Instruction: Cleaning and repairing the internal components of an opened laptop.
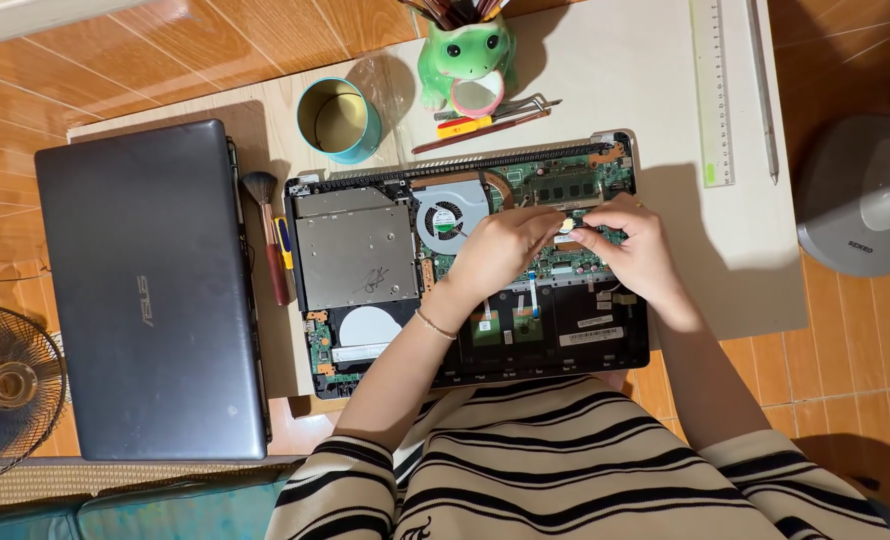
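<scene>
Mid-frame, my left hand [500, 245] and right hand [637, 240] pinch a small round part [566, 226] over the opened laptop's board [565, 190]; next needs careful lifting, I judge.

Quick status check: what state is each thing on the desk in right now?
Opened laptop base: cover off, circuit board and fan exposed.
Closed laptop: lid shut, lying flat.
Teal cup: upright, empty.
Frog holder: upright, holding pencils.
Left hand: on the board.
Right hand: pinching a small part.
</scene>
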